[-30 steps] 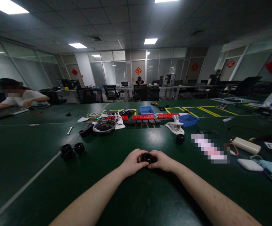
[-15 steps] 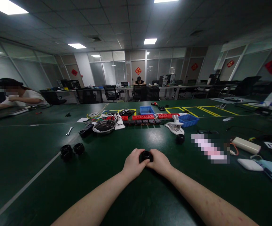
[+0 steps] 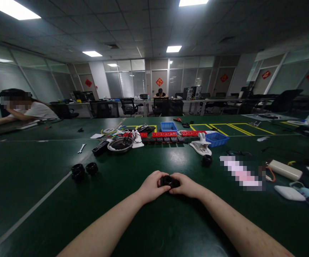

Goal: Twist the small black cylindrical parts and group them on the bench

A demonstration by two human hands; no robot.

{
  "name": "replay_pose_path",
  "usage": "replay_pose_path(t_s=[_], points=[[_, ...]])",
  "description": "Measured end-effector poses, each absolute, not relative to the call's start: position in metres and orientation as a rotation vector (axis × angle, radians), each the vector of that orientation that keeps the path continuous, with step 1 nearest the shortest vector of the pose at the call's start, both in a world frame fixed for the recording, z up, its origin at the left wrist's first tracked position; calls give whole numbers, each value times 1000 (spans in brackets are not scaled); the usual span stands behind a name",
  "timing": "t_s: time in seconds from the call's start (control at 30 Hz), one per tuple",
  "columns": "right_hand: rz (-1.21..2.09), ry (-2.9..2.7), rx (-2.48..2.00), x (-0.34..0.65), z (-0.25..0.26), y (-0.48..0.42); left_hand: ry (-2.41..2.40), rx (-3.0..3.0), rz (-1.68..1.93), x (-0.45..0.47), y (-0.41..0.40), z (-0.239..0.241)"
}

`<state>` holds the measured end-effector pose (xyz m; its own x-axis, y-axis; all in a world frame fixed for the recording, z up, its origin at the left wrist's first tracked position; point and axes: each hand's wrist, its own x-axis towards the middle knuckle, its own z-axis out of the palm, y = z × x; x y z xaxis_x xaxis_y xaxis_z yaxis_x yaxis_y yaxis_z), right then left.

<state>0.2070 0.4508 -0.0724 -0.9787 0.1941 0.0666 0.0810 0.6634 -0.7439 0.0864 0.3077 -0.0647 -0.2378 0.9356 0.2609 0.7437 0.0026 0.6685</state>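
Watching left hand and right hand grip one black ring-shaped piece, well in from the table's far edge; uneven squeezing could pop it loose imo.

A bowl lies at eleven o'clock. At twelve, a blue bin stands beyond red strips. At one, a white clip sits beside a second bin; at two lies a beige block.
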Motion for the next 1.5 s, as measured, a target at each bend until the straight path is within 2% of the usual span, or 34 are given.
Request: replay_pose_path(t_s=[0.37, 0.67, 1.0, 1.27, 1.5], points=[[1344, -2733, -178, 209, -66, 451, 1891, 1745, 1075, 80, 309, -67], [1331, -2742, -232, 208, -69, 451, 1854, 1712, 1106, 80, 309, -69], [1338, -2742, -308, 208, -69, 452, 1957, 1701, 1103, 86, 309, -68], [849, -2690, -584, 201, -79, 439, 2264, 1494, 1232, 108, 312, -74], [696, -2619, -756, 196, -87, 426, 2315, 1448, 1245, 106, 314, -75]])
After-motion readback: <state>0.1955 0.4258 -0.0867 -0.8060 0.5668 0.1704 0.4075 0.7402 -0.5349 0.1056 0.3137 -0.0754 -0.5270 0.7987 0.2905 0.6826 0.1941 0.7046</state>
